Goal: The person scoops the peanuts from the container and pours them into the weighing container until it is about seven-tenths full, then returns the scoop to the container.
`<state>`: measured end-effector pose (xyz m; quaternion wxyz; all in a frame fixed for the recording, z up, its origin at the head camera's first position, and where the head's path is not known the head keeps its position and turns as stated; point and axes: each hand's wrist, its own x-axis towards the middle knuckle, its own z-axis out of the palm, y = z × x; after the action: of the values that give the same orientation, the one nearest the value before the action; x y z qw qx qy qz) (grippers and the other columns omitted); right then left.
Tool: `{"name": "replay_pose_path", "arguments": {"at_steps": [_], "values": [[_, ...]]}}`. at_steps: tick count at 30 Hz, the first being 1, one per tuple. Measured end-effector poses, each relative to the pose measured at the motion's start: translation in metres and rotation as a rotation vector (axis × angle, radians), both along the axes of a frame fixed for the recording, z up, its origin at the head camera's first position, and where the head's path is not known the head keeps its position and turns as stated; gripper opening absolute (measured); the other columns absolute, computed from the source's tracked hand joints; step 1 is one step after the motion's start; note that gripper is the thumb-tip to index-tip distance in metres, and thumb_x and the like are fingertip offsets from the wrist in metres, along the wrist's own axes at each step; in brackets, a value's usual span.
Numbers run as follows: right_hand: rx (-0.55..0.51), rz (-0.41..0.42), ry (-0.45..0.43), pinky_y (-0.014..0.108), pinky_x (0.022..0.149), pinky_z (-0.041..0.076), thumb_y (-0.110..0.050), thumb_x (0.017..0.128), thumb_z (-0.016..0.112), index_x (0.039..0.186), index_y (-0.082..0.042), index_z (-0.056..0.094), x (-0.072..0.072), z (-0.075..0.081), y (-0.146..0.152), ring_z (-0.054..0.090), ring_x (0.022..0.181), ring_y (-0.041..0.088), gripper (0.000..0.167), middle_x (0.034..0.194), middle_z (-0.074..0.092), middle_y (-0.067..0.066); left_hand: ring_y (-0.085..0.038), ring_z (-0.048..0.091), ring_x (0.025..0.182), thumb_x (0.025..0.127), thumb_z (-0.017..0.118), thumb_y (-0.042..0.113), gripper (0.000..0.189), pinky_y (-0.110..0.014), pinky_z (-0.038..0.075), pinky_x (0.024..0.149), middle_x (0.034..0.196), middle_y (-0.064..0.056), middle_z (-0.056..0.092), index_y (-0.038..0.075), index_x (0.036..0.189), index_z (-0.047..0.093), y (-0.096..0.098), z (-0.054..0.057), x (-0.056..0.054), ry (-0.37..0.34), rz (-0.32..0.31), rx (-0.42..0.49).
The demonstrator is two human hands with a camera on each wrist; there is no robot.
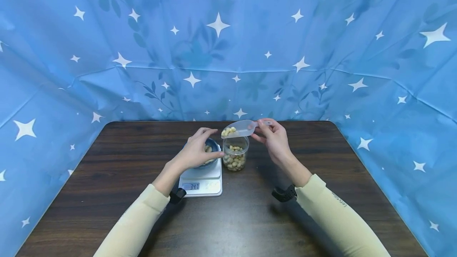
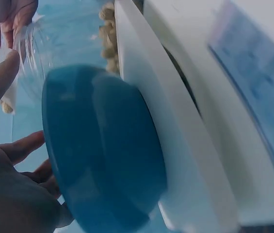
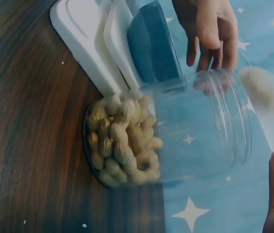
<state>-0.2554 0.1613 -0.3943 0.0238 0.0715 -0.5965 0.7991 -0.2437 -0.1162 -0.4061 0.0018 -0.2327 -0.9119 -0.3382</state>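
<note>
My right hand (image 1: 275, 138) pinches the handle of a clear plastic scoop (image 1: 244, 127), held just above the jar's mouth. A few peanuts (image 1: 228, 131) lie at its tip. Below it stands a clear jar (image 3: 195, 126), its lower part filled with peanuts (image 3: 127, 136). My left hand (image 1: 195, 148) hovers over a blue bowl (image 2: 98, 150), fingers spread and thumb pointing towards the jar; whether it touches the bowl's rim I cannot tell. Some peanuts show inside the bowl, partly hidden by the hand. The bowl sits on a white kitchen scale (image 1: 203, 185).
The scale's display (image 1: 191, 186) shows digits that look like 347. Jar and scale stand side by side on a dark wooden table (image 1: 125, 162). Small white specks dot the tabletop in the right wrist view. A blue cloth with white stars (image 1: 228, 50) hangs behind the table.
</note>
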Motion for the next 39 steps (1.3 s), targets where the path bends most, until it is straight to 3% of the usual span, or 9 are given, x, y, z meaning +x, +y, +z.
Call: {"name": "replay_pose_path", "arguments": {"at_steps": [6,16,26,33,39], "values": [[0.024,-0.003,0.001,0.035,0.087,0.057,-0.018,0.107,0.057,0.115,0.003,0.059,-0.003,0.000,-0.010,0.070,0.101,0.018,0.022,0.108,0.070,0.005,-0.037,0.040,0.140,0.088,0.081,0.047,0.086,-0.067,0.023,0.111,0.155,-0.017,0.038,0.010,0.156,0.043,-0.021,-0.003,0.007,-0.006,0.044,0.010],[0.057,0.001,-0.003,0.036,0.087,0.057,-0.015,0.107,0.058,0.115,0.003,0.059,-0.007,0.002,-0.026,0.070,0.100,0.018,0.020,0.109,0.069,0.009,-0.045,0.025,0.147,0.083,0.084,0.051,0.106,-0.069,0.027,0.110,0.162,-0.021,0.023,0.006,0.161,0.028,-0.046,-0.007,0.019,-0.104,0.133,0.015],[0.121,0.006,-0.008,0.036,0.086,0.058,-0.015,0.106,0.059,0.119,0.007,0.058,-0.008,0.005,-0.032,0.070,0.099,0.018,0.025,0.115,0.066,0.018,-0.042,0.032,0.144,0.081,0.085,0.052,0.117,-0.063,0.036,0.109,0.162,-0.023,0.019,0.003,0.163,0.018,-0.055,-0.012,0.021,-0.216,0.097,0.043],[0.141,0.024,0.011,0.036,0.086,0.058,-0.013,0.106,0.059,0.118,0.008,0.059,-0.008,0.004,-0.035,0.070,0.099,0.017,0.024,0.114,0.066,0.021,-0.044,0.033,0.143,0.078,0.088,0.051,0.123,-0.061,0.034,0.111,0.160,-0.028,0.022,-0.005,0.161,0.017,-0.056,-0.015,0.020,-0.213,0.077,0.018],[0.188,0.036,0.048,0.038,0.087,0.058,-0.014,0.106,0.059,0.116,0.008,0.060,-0.008,0.006,-0.037,0.069,0.099,0.019,0.023,0.111,0.067,0.020,-0.042,0.036,0.142,0.078,0.089,0.050,0.122,-0.059,0.035,0.111,0.158,-0.027,0.024,-0.006,0.160,0.019,-0.056,-0.016,0.019,-0.203,0.078,0.010]]}}
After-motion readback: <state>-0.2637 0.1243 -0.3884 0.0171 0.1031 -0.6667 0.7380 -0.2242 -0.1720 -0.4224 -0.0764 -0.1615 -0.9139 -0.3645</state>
